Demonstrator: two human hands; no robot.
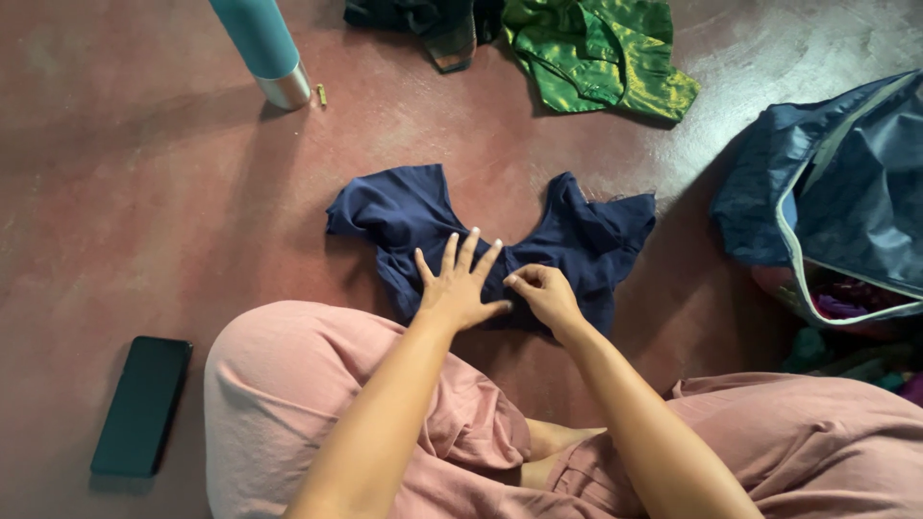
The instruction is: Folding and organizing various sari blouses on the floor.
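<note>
Your left hand (460, 288) presses flat, fingers spread wide, on the soft navy blouse (577, 240); your right hand (544, 294) pinches its crumpled cloth on the smooth red floor (144, 211).

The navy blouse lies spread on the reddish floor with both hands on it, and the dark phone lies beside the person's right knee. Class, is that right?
Not quite. The head view shows the dark phone beside the left knee. The navy blouse does lie spread on the reddish floor, under the left hand and right hand.

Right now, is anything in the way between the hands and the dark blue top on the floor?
Nothing visible: the left hand lies flat on the navy blue cloth blouse, and the right hand pinches its fabric beside it.
</note>
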